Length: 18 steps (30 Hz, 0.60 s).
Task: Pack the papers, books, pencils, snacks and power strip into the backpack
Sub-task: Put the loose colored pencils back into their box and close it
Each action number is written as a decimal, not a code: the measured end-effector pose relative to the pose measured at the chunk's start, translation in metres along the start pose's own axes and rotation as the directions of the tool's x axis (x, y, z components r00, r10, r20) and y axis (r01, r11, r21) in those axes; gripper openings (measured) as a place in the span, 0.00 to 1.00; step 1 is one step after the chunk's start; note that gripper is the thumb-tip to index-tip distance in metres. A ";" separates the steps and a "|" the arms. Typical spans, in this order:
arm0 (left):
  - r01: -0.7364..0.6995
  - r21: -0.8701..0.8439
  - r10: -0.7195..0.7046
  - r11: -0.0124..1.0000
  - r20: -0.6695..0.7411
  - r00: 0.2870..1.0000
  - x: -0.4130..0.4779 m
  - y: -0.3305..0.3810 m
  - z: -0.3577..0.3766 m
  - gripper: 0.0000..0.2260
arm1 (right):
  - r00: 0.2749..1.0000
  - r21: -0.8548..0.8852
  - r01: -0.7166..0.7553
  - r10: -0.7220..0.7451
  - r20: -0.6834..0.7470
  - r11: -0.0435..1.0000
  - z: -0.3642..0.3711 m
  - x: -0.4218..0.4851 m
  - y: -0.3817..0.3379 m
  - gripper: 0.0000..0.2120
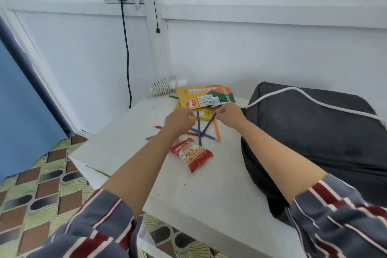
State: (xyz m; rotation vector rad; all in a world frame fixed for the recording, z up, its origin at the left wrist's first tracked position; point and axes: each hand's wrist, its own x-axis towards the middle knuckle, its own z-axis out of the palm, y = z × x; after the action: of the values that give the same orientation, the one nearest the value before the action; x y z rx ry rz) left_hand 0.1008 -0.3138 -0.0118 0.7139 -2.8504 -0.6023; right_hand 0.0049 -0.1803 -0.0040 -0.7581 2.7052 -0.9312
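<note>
Pencils (199,136): collection step

Pencils lie crossed at frame centre, close to the backpack (314,132) at right for short transfer. Right hand (229,115) pinches 1 dark pencil (209,123) by its upper end. Left hand (178,120) hovers curled; contents cannot be told.

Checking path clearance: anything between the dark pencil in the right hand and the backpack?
Nothing visible on the white table between the right hand pinching the dark pencil and the dark grey fabric backpack. A white cord lies across the backpack's top; no opening shows.
</note>
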 end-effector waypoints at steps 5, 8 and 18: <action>-0.028 -0.068 0.032 0.997 0.062 0.998 0.033 -0.003 0.015 0.12 | 0.995 0.023 -0.101 0.100 0.021 0.995 0.016 0.030 -0.001 0.06; -0.058 -0.078 0.066 0.995 0.114 0.991 0.047 -0.008 0.022 0.11 | 0.988 0.004 -0.151 0.151 0.014 0.988 0.025 0.042 -0.002 0.15; -0.114 -0.212 0.158 0.971 0.206 0.966 0.070 -0.012 0.035 0.08 | 0.969 -0.008 -0.246 0.246 -0.024 0.969 0.047 0.056 -0.003 0.12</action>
State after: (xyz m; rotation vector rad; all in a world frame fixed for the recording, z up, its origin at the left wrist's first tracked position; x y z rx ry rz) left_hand 0.0359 -0.3446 -0.0456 0.4371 -2.9468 -0.9843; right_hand -0.0266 -0.2362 -0.0399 -0.4016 2.7443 -0.8711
